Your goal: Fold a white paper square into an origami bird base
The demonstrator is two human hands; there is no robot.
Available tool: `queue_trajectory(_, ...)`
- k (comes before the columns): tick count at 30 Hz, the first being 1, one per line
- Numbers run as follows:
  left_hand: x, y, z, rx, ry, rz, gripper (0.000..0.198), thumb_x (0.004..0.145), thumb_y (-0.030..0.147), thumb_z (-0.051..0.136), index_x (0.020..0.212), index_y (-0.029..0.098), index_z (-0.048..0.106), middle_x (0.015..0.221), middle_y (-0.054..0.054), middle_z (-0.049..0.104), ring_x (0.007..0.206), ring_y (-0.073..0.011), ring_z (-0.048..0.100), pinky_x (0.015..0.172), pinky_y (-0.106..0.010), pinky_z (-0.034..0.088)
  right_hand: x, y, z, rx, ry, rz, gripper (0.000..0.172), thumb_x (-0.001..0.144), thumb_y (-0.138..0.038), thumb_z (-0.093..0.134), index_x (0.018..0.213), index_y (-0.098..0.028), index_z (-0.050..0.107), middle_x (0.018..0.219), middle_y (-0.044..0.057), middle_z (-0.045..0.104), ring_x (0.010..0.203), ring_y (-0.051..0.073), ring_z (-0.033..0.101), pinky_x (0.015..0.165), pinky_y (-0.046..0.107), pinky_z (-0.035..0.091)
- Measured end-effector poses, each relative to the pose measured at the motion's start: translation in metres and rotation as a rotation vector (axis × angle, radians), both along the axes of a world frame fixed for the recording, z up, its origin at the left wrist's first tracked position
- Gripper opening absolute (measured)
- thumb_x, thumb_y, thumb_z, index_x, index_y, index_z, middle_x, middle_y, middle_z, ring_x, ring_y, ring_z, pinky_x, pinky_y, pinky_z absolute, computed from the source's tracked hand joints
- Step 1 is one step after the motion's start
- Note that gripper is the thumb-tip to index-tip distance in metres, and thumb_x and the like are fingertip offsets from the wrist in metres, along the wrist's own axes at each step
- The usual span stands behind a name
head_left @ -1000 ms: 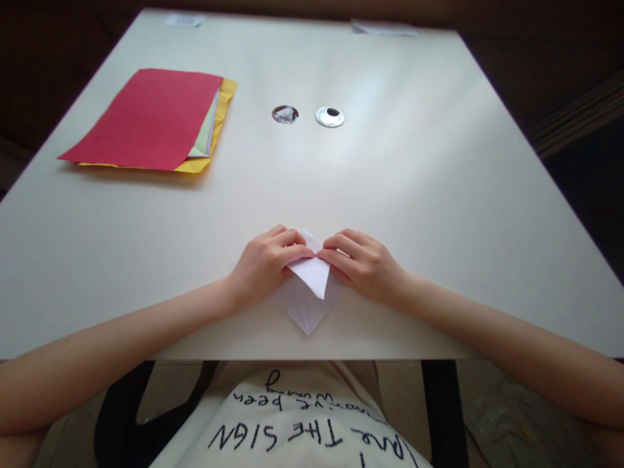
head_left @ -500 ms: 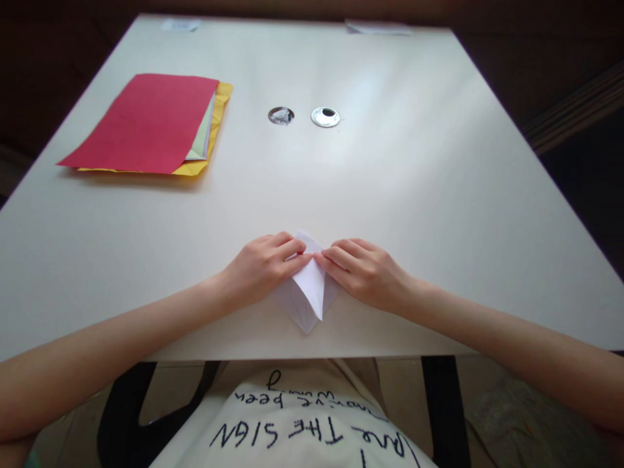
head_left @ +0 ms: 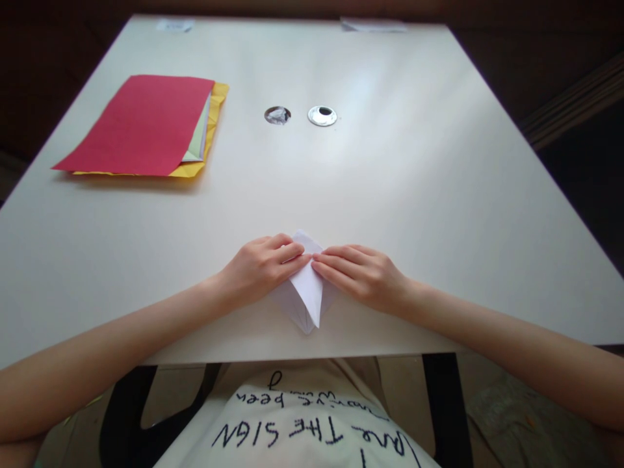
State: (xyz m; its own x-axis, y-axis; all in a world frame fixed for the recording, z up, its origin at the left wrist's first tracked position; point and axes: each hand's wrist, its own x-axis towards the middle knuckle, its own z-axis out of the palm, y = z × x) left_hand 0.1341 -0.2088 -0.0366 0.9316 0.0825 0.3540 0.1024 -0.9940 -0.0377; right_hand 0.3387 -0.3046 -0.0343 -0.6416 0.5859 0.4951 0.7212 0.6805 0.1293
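"Head view first, being the only one: where to find the paper [head_left: 308, 281]?"

"Low in the middle, on the table [head_left: 439, 195], close to the near edge and between both hands. White, folded, with a pointed flap [head_left: 311, 296] aimed near, above a wider layer [head_left: 291, 305]."

"Left hand [head_left: 266, 264]?"

"Closed on the paper from the left, thumb and fingers pinching at the far end of the flap."

"And the right hand [head_left: 364, 273]?"

"Likewise from the right: fingers bunched, tips pinching in at the flap, right up against the left thumb or nearly so. Cannot tell how far beneath, with the undersides hidden."

"Which step, by the look of it?"

"Probably drawing in the flap's sides and setting a crease there."

"How best to manage that?"

"Match the two pinches first, with equal pull from left and right. Flap's tip slightly right of the layer's tip: best to check the line before pressing hard. Then press from the pinch outward, against the table, slowly along each edge."

"Any risk?"

"Perhaps a skewed point, or a stray wrinkle from squeezing too soon."

"Anything else about?"

"Red sheet [head_left: 139, 123] over a yellow sheet [head_left: 214, 133], far left; hole [head_left: 277, 116] and silvery ring [head_left: 318, 119], far middle. All well apart from both hands."
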Motion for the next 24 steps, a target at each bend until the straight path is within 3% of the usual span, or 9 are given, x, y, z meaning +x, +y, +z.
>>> queue_trajectory(6,0.0,0.0,-0.001,-0.02,-0.015,-0.006,0.02,0.09,0.014,0.044,0.103,0.014,0.059,0.091,-0.004,0.065,0.083,-0.0172,0.055,0.068,-0.026,0.048,0.005,-0.001,0.0,0.008,0.01,-0.035,0.012,0.084,-0.006,0.054,0.092,-0.011,0.061,0.089,0.003,0.071,0.082,0.015,0.062,0.072,0.029,0.052)
queue_trajectory(12,0.0,0.0,-0.003,-0.058,-0.034,-0.005,0.019,0.089,0.013,0.046,0.103,0.013,0.059,0.091,-0.005,0.065,0.084,-0.0165,0.054,0.07,-0.026,0.048,0.009,-0.007,-0.004,-0.068,0.087,-0.091,0.018,0.083,-0.008,0.056,0.099,-0.012,0.061,0.094,0.003,0.071,0.086,0.017,0.064,0.075,0.03,0.052)
queue_trajectory(17,0.0,-0.001,-0.003,-0.063,-0.046,0.002,0.02,0.09,0.013,0.045,0.102,0.013,0.06,0.091,-0.005,0.065,0.084,-0.0164,0.054,0.071,-0.026,0.048,0.011,-0.015,-0.004,-0.187,0.169,-0.17,0.022,0.086,-0.014,0.053,0.107,-0.014,0.06,0.102,0.005,0.069,0.1,0.019,0.061,0.085,0.034,0.05)
queue_trajectory(24,0.001,-0.001,-0.002,-0.058,-0.042,-0.004,0.02,0.091,0.014,0.044,0.101,0.013,0.061,0.091,-0.005,0.065,0.084,-0.0165,0.054,0.07,-0.026,0.049,0.014,-0.022,-0.004,-0.294,0.091,-0.139,0.034,0.087,-0.007,0.044,0.12,-0.01,0.05,0.12,0.006,0.06,0.117,0.022,0.05,0.097,0.041,0.042)
